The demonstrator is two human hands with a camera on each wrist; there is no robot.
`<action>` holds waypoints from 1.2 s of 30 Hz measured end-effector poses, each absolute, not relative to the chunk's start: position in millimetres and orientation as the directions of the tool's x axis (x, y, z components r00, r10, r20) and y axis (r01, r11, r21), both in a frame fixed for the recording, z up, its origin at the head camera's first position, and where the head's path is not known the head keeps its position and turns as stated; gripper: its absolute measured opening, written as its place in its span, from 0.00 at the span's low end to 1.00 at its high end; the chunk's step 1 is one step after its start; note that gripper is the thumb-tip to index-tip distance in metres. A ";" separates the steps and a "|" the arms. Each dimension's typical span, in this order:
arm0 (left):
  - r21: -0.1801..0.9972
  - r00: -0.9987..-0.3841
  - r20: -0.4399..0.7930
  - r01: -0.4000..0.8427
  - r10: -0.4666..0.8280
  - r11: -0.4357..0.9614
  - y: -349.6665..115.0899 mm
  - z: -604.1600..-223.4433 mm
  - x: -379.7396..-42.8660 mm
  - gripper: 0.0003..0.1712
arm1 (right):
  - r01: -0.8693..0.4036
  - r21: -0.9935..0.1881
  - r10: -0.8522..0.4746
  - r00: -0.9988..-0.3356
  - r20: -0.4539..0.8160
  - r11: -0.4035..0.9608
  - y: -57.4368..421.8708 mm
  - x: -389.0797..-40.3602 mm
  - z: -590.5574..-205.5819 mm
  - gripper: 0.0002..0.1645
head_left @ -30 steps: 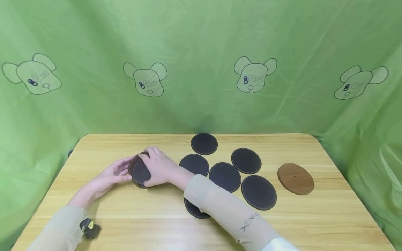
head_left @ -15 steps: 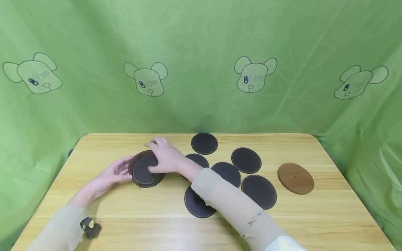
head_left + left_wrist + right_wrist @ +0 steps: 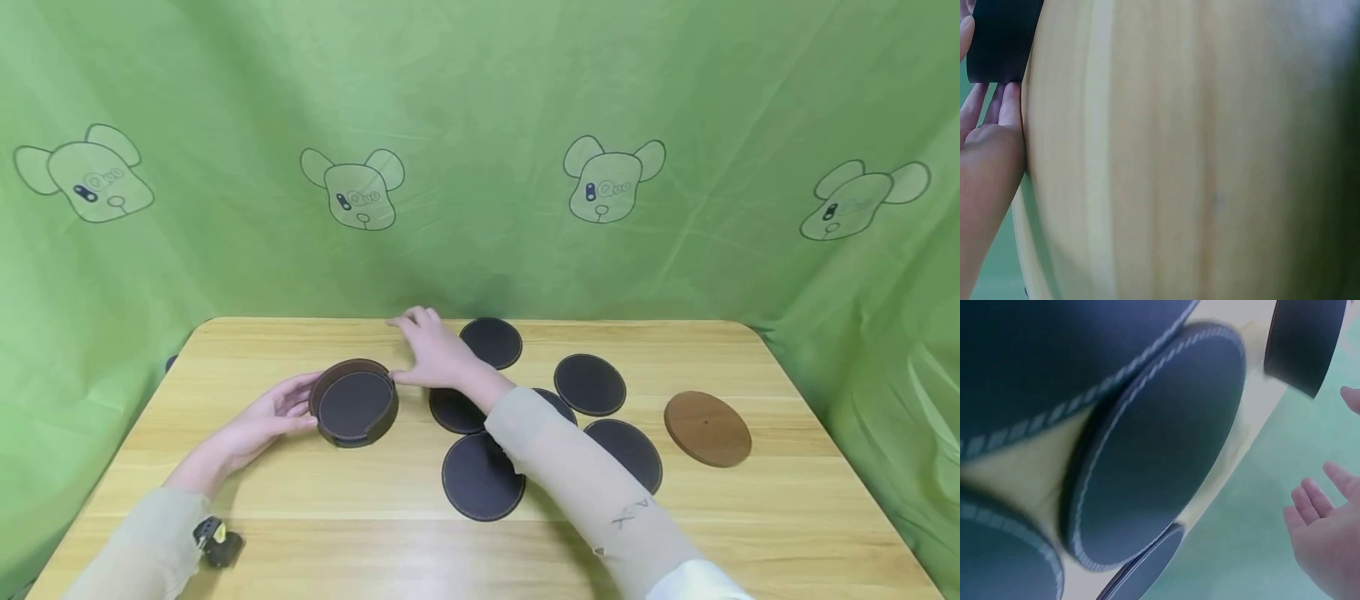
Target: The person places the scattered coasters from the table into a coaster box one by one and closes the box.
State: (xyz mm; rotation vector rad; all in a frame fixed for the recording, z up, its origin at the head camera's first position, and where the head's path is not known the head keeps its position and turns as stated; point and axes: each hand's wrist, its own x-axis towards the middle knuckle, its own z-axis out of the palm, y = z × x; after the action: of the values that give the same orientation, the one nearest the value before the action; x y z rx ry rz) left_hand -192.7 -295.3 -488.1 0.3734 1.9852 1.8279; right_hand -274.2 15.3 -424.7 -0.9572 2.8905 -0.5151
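Note:
On the left of the table in the head view stands a round dark brown coaster holder point(image 3: 384, 421), notched at the front, with a black coaster point(image 3: 357, 406) lying flat inside. My left hand point(image 3: 262, 423) holds its left side, fingers and thumb spread round the wall. The left wrist view shows those fingertips at the edge of the holder point(image 3: 1004, 44). My right hand point(image 3: 437, 354) hovers just right of the holder, empty, fingers and thumb apart. Below its forearm several black stitched coasters point(image 3: 483, 478) lie flat, some partly hidden by the sleeve.
A plain brown disc point(image 3: 707, 428) with a small dark dot lies at the right. More black coasters point(image 3: 590, 384) are near the middle and back. A small black device point(image 3: 217, 543) sits at the left sleeve. A green cloth point(image 3: 480, 167) hangs behind the wooden table point(image 3: 337, 533).
My right hand has let go of the coaster inside the holder and moved right and back, out of the holder. The left hand has stayed at the holder's side.

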 end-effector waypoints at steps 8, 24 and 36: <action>0.990 -0.878 -0.127 -0.084 0.462 0.111 -295.5 -489.0 -194.3 0.47 | -0.517 -0.358 -0.532 -0.845 0.064 0.778 45.8 -288.8 -422.7 0.53; 0.990 -0.876 -0.135 -0.097 0.463 0.107 -295.3 -488.5 -195.3 0.48 | -0.437 -0.416 -0.454 -0.889 0.063 0.798 100.6 -309.7 -440.2 0.52; 0.989 -0.877 -0.143 -0.103 0.459 0.109 -294.5 -486.8 -193.1 0.49 | -0.347 -0.425 -0.384 -0.923 -0.001 0.836 124.4 -314.9 -454.2 0.52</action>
State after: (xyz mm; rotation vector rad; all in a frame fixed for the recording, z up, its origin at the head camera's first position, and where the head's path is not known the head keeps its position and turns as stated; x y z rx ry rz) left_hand -193.1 -294.5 -486.8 0.3461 1.9782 1.8182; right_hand -314.9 124.4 -454.2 -0.5846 2.9268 -0.6526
